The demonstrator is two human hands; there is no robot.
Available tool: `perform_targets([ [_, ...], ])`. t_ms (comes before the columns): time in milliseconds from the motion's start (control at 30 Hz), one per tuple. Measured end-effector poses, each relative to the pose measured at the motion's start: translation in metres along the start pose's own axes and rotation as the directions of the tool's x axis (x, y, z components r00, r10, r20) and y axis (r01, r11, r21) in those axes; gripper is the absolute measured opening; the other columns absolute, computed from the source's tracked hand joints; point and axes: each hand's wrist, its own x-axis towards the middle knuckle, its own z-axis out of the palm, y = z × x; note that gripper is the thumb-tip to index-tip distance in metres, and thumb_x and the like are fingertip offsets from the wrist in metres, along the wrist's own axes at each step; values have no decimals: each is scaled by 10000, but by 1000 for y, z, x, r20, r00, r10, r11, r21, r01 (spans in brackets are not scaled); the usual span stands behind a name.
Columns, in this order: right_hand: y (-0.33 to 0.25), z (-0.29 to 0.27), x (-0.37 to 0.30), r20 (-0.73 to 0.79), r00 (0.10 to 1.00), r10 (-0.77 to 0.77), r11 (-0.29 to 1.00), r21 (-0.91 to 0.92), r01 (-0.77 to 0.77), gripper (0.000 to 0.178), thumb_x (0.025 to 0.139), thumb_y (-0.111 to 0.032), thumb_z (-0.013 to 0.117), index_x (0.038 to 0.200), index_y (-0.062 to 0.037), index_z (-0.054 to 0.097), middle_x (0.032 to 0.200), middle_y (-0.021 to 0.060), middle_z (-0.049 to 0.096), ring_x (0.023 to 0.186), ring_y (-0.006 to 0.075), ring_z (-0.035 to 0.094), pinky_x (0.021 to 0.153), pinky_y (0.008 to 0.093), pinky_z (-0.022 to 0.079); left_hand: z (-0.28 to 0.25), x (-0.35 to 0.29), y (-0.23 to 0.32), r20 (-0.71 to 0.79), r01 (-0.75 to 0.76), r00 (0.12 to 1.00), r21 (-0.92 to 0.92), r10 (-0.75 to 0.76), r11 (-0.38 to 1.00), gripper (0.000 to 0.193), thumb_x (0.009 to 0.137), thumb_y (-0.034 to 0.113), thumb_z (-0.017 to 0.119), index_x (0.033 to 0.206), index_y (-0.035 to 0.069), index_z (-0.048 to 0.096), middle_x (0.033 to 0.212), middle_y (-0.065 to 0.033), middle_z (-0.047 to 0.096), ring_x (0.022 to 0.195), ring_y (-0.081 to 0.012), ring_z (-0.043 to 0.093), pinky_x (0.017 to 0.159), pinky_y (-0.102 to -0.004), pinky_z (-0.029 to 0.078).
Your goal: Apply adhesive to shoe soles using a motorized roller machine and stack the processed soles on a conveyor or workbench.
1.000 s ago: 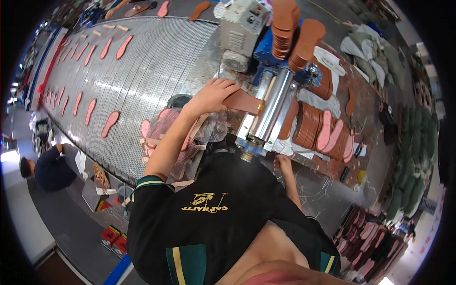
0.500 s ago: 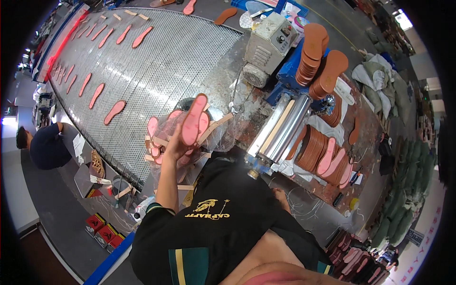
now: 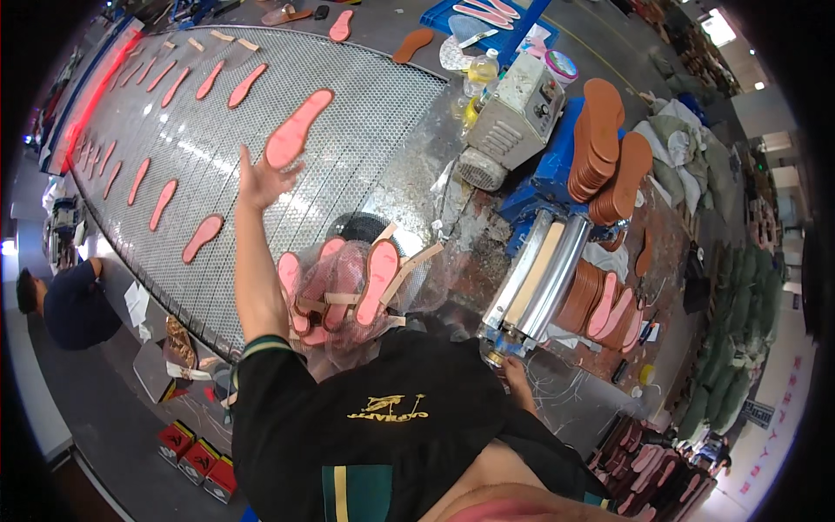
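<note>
A pink insole with a brown rim is at my left hand, raised above the mesh conveyor. Its wide end overlaps my fingers, while my thumb stands apart to the left. My right hand is low beside the near end of a roller machine, close to its brass-coloured knob. Its fingertips are partly hidden, and I cannot tell whether they grip the knob. Below my left hand, in front of me, several pink insoles with tan strips lie on a bundle of clear netting.
Rows of pink insoles lie on the conveyor. Stacks of brown insoles stand on the blue machine part and more brown insoles beside the rollers. A grey motor box stands behind. Another person sits at far left.
My left hand has moved away and to the left with the pink insole, from the netting to over the conveyor. In view, my right hand is now closer to the machine's knob.
</note>
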Motion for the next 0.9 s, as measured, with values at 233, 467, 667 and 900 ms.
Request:
perform_targets([
  [233,31,14,-10,-150,988,-34,998,-57,26,124,915,-165,470,880,-86,560,738,28,573,596,137,557,471,278,438,-131,61,-31,-510,193,854,128,-103,973,738,904,616,392,1296,-9,390,1227,-240,523,956,-375,618,708,-433,570],
  [467,-16,-21,-43,-263,855,-448,827,-486,283,336,887,-281,534,673,-29,596,608,30,580,534,102,513,483,302,409,-40,1,-185,-186,80,982,529,23,844,300,920,213,524,647,91,505,519,37,379,431,-73,336,404,-233,246],
  [667,-92,-112,-3,-581,471,-664,746,-480,461,182,828,-196,609,845,-15,605,668,53,611,593,147,570,557,304,460,36,-60,-256,-196,212,972,515,-126,831,308,936,275,534,690,91,551,540,54,416,426,-43,333,395,-215,235],
  [900,-137,-149,2,-711,353,-609,790,-584,186,446,760,-228,670,1103,23,533,1044,217,588,971,355,587,832,425,480,81,-73,-295,43,8,997,763,-63,646,285,968,198,468,740,63,574,561,57,403,446,-30,336,408,-194,251],
])
